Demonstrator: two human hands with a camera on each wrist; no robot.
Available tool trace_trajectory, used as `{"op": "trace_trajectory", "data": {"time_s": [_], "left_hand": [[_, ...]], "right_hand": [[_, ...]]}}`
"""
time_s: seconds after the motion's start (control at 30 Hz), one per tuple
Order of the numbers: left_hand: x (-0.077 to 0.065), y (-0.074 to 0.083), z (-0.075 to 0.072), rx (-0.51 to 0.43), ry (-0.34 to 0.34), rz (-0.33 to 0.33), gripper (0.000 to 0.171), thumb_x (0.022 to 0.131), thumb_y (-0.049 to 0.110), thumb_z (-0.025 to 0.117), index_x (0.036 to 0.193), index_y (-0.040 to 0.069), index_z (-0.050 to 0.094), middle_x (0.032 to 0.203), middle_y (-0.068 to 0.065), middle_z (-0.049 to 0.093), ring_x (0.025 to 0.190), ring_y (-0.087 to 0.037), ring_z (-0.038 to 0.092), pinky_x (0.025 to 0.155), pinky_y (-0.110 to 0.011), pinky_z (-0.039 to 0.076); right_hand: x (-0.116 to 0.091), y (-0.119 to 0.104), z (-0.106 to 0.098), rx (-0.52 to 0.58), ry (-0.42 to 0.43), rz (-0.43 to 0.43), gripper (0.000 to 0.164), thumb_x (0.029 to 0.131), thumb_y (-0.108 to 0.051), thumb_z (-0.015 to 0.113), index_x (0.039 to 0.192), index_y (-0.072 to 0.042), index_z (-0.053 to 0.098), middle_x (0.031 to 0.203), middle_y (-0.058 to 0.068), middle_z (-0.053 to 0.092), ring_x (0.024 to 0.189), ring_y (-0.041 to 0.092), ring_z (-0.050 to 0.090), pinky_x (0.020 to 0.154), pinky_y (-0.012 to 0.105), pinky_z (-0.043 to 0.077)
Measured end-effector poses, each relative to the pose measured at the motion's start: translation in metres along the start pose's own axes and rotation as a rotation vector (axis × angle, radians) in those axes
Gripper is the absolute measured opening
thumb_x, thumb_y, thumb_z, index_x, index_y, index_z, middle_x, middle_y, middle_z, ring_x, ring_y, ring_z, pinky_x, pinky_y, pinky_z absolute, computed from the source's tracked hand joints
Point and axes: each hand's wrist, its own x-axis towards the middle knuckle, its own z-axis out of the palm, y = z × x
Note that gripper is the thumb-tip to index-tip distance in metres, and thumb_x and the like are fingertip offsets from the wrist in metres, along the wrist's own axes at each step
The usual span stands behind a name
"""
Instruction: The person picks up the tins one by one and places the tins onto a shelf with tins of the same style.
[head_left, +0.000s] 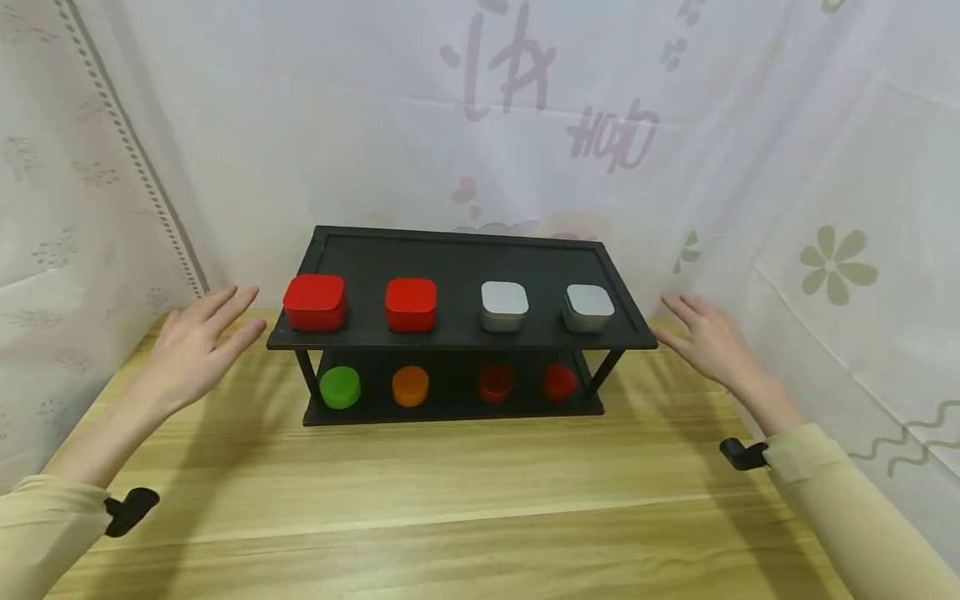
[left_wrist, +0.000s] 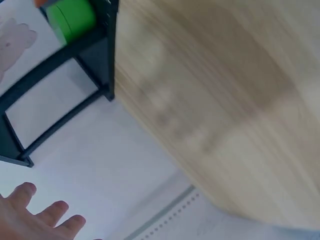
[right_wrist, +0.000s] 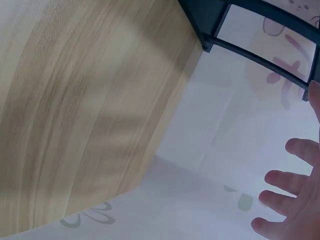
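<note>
My left hand (head_left: pixel 191 346) hovers off the left end of a black two-tier rack (head_left: pixel 457 254), fingers spread and holding nothing. Off the rack's right end is my right hand (head_left: pixel 708 342), its fingers also extended and free. On the upper tier stand a larger red box (head_left: pixel 316 303), a smaller red box (head_left: pixel 411 306) and two white-lidded tins, one left (head_left: pixel 504 307) and one right (head_left: pixel 588 308). The lower tier holds round pieces: green (head_left: pixel 341 388), orange (head_left: pixel 410 387), dark red (head_left: pixel 495 383) and red (head_left: pixel 559 382). In the left wrist view the green piece (left_wrist: pixel 75 19) shows beside the rack's end frame.
The rack is on a wood-grain table (head_left: pixel 450 500). Pale printed cloth (head_left: pixel 375 108) hangs behind and along both sides. A black strap piece sits at the left cuff (head_left: pixel 131 511) and another at the right cuff (head_left: pixel 742 454). Arm shadows fall across the table.
</note>
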Motion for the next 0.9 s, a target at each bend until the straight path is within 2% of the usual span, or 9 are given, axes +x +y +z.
{"op": "trace_trajectory", "data": {"time_s": [0.1, 0.27, 0.4, 0.6, 0.9], "left_hand": [[0.004, -0.005, -0.005, 0.100, -0.011, 0.009, 0.064, 0.108, 0.047, 0.044, 0.163, 0.014, 0.031, 0.163, -0.033, 0.028, 0.148, -0.058, 0.024, 0.118, -0.085, 0.004], [0.011, -0.010, -0.012, 0.203, -0.045, 0.009, 0.071, 0.106, 0.053, 0.045, 0.165, 0.018, 0.025, 0.165, -0.032, 0.025, 0.152, -0.055, 0.018, 0.118, -0.085, 0.003], [0.013, -0.011, -0.016, 0.221, -0.067, 0.006, 0.072, 0.106, 0.055, 0.043, 0.166, 0.022, 0.019, 0.167, -0.030, 0.019, 0.155, -0.054, 0.012, 0.118, -0.085, 0.001], [0.013, -0.012, -0.018, 0.241, -0.117, -0.007, 0.074, 0.106, 0.058, 0.040, 0.167, 0.028, 0.011, 0.172, -0.023, 0.002, 0.157, -0.051, -0.008, 0.115, -0.087, -0.007], [0.012, -0.018, -0.019, 0.261, -0.131, -0.019, 0.074, 0.106, 0.059, 0.039, 0.167, 0.031, 0.006, 0.172, -0.020, -0.005, 0.156, -0.050, -0.013, 0.113, -0.087, -0.014]], "right_hand": [[0.006, 0.002, -0.002, -0.028, -0.043, 0.032, 0.073, 0.104, -0.055, 0.052, 0.158, -0.008, 0.040, 0.159, 0.033, 0.036, 0.145, 0.057, 0.031, 0.115, 0.078, 0.027], [0.012, 0.004, -0.005, -0.073, -0.138, 0.065, 0.078, 0.103, -0.064, 0.045, 0.165, -0.020, 0.025, 0.168, 0.030, 0.018, 0.153, 0.057, 0.014, 0.118, 0.082, 0.013], [0.014, 0.004, -0.005, -0.113, -0.173, 0.054, 0.078, 0.104, -0.064, 0.041, 0.167, -0.026, 0.016, 0.170, 0.029, 0.011, 0.154, 0.058, 0.008, 0.117, 0.086, 0.009], [0.017, 0.005, -0.005, -0.138, -0.182, 0.054, 0.078, 0.104, -0.066, 0.040, 0.167, -0.031, 0.010, 0.171, 0.027, 0.006, 0.155, 0.058, 0.003, 0.116, 0.087, 0.003], [0.019, 0.007, -0.009, -0.119, -0.183, 0.056, 0.081, 0.102, -0.068, 0.043, 0.167, -0.033, 0.009, 0.171, 0.028, 0.006, 0.155, 0.058, 0.003, 0.116, 0.087, 0.005]]}}
